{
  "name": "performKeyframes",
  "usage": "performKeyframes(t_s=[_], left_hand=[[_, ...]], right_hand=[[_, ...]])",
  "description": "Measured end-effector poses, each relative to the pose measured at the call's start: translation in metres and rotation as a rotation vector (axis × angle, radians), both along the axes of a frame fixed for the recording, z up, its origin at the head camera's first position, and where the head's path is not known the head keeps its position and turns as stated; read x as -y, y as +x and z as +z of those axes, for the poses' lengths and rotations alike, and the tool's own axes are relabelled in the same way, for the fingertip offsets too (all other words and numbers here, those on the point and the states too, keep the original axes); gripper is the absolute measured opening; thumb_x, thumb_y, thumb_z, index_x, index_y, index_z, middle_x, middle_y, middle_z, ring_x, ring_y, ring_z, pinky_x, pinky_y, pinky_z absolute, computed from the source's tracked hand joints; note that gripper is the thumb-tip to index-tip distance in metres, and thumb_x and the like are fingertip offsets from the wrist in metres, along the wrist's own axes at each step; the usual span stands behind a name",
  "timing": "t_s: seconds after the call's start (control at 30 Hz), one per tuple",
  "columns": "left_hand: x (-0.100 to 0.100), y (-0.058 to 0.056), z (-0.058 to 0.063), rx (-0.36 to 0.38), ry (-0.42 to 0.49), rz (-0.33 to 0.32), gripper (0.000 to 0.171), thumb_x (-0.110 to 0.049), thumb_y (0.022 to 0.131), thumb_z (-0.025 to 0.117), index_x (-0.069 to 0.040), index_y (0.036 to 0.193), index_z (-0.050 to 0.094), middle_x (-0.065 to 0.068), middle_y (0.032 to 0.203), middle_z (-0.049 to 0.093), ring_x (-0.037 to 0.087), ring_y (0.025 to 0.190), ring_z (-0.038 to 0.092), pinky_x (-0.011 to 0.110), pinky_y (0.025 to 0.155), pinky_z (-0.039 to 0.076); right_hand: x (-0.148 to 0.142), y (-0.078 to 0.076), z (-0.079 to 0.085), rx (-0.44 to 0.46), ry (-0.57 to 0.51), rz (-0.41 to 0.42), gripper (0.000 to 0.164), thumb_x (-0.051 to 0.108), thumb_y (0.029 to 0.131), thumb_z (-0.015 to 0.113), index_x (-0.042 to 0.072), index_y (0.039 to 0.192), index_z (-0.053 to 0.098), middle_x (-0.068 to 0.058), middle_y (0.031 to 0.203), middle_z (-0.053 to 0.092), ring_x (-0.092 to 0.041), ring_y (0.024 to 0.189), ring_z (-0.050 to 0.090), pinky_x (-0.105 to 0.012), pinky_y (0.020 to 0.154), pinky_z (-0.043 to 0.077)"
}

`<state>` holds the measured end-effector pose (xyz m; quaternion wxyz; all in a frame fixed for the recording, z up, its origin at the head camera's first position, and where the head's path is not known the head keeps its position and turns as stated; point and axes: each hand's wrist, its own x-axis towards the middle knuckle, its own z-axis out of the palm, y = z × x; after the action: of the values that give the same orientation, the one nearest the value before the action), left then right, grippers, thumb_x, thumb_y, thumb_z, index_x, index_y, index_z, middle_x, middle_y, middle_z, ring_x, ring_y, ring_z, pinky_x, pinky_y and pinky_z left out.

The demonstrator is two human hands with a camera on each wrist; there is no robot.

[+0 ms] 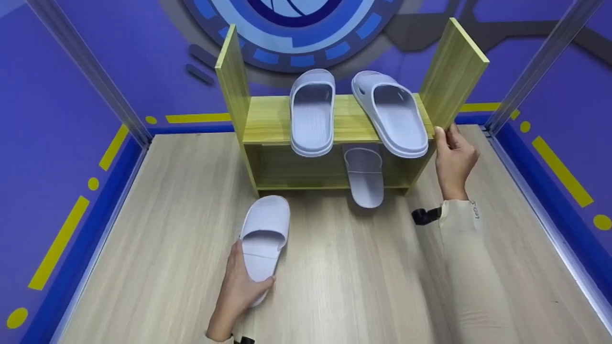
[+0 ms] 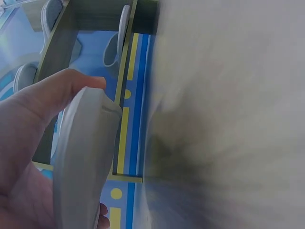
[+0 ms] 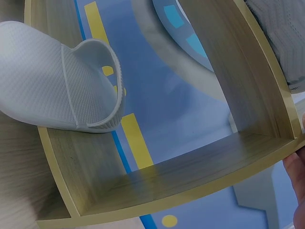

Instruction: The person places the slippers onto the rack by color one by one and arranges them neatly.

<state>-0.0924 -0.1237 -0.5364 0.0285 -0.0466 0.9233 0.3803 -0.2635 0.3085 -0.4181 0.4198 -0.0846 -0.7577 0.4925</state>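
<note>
My left hand (image 1: 237,285) grips a pale grey slide slipper (image 1: 267,216) around its heel end, the toe pointing toward the rack. In the left wrist view the thumb lies over one side of that slipper (image 2: 86,157) and fingertips show on the other. A wooden shoe rack (image 1: 267,119) stands ahead. With thumb and fingers, my right hand (image 1: 455,160) holds the front edge of its right side panel at upper-shelf height. Two matching slippers, a left one (image 1: 313,117) and a right one (image 1: 394,114), sit on the upper shelf, heels outward.
A further slipper (image 1: 367,179) rests on the lower shelf, right of centre, its heel jutting past the front edge. The rack stands on a wood-grain surface (image 1: 344,282). Blue patterned walls (image 1: 76,95) enclose the back and both sides, with metal posts (image 1: 91,71) at the corners.
</note>
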Motion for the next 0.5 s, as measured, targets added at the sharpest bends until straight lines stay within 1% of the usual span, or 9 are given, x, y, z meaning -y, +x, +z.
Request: performKeyframes(t_s=[0.1,0.27,0.33,0.5], left_hand=[[-0.006,-0.003,0.001,-0.019,0.01,-0.002,0.118,-0.027,0.065,0.084,0.006,0.151,0.011,0.031,0.154,0.018,0.049,0.14,0.024,0.059,0.111,0.03],[-0.018,-0.01,0.003,-0.056,0.031,0.002,0.115,-0.028,0.066,0.084,0.006,0.15,0.013,0.032,0.154,0.018,0.048,0.14,0.024,0.059,0.111,0.031],[-0.024,-0.015,0.005,-0.081,0.041,0.001,0.115,-0.028,0.066,0.084,0.007,0.15,0.014,0.032,0.153,0.019,0.048,0.139,0.026,0.059,0.11,0.032],[-0.041,-0.029,0.009,-0.116,0.064,0.005,0.115,-0.029,0.065,0.084,0.005,0.15,0.015,0.03,0.153,0.022,0.047,0.137,0.031,0.058,0.108,0.035]], right_hand=[[0.0,0.0,-0.001,-0.007,0.0,0.002,0.032,0.021,0.09,0.069,0.007,0.118,0.069,-0.011,0.108,0.072,0.007,0.085,0.063,-0.008,0.073,0.05],[-0.001,0.0,-0.002,0.0,-0.001,-0.008,0.032,0.023,0.09,0.068,0.009,0.119,0.069,-0.009,0.109,0.072,0.006,0.087,0.064,-0.008,0.075,0.051],[-0.001,0.0,-0.003,0.003,0.004,-0.011,0.032,0.023,0.09,0.068,0.009,0.119,0.069,-0.009,0.109,0.072,0.006,0.087,0.064,-0.009,0.076,0.051],[-0.001,0.0,-0.002,0.026,0.006,-0.022,0.032,0.024,0.09,0.068,0.008,0.117,0.07,-0.009,0.108,0.072,0.005,0.089,0.064,-0.01,0.078,0.052]])
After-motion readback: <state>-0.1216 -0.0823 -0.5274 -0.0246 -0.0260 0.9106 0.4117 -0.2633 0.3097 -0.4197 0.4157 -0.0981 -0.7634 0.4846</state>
